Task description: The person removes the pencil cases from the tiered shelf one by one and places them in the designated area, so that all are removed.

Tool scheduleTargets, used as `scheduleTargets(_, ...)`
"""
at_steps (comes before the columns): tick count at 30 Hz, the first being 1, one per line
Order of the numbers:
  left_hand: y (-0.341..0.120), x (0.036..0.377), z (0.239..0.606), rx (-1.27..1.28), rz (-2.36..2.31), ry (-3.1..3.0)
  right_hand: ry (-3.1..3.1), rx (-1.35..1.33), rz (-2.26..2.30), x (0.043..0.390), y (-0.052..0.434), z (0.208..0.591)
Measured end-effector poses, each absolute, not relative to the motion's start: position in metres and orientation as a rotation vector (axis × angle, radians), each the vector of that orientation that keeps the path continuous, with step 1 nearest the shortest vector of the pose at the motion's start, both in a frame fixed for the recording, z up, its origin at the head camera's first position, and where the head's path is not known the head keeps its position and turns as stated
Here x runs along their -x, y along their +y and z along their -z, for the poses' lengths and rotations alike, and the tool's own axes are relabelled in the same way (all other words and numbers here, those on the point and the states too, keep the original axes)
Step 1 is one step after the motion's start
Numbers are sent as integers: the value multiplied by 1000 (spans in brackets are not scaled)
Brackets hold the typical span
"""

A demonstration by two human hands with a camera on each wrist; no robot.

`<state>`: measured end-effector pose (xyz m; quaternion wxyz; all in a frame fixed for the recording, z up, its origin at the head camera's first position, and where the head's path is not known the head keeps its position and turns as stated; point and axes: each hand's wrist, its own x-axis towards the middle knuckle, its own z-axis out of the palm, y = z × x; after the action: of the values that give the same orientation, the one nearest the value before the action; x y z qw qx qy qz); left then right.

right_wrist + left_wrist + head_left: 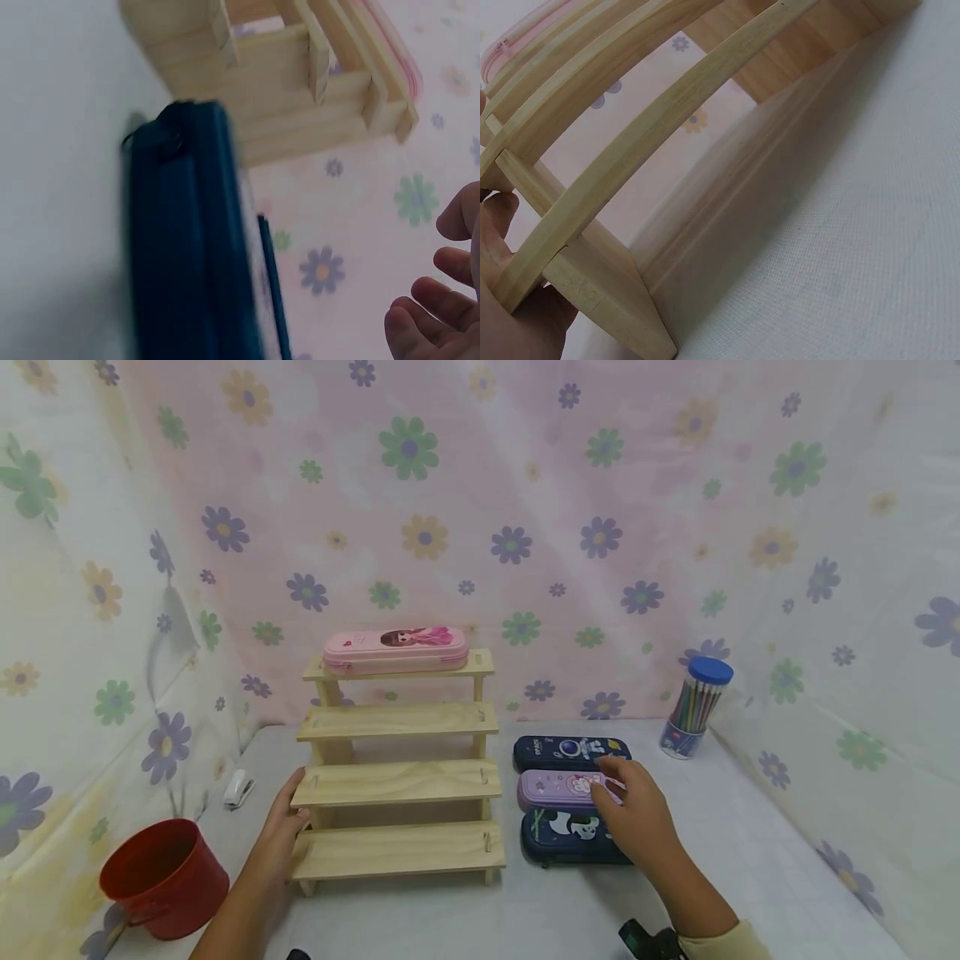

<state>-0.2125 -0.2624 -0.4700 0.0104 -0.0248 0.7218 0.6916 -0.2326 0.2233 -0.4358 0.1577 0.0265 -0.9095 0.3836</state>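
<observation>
Three pencil cases lie stacked in a row just right of the wooden step shelf (397, 777), with bare table (750, 843) open to their right up to the pencil tub (693, 706). Over the middle purple case (558, 789) hovers the right hand (633, 818), fingers loosely spread; whether they touch it is hard to tell. At the shelf's left edge rests the left hand (281, 835), fingers straight against the wood, near the red bucket (165, 877).

head view looks down and forward over the rack (397, 777) — both wrist views sit low, close against it, sharing that rack (630, 142).
</observation>
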Motion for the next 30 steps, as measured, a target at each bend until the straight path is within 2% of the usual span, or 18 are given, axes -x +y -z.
scheduleTargets(4, -262, 213, 469, 94, -2156, 2252, -2560, -238, -1211, 247, 206, 422)
scheduleTargets(11, -262, 214, 469, 120, -2162, 2242, -2512, -288, -1499, 268, 172, 394)
scheduleTargets(23, -262, 215, 472, 84, -2166, 2249, -2405, -565, -1521, 307, 117, 361)
scheduleTargets(30, -264, 214, 472, 83, -2165, 2251, -2424, -603, -1418, 323, 99, 352)
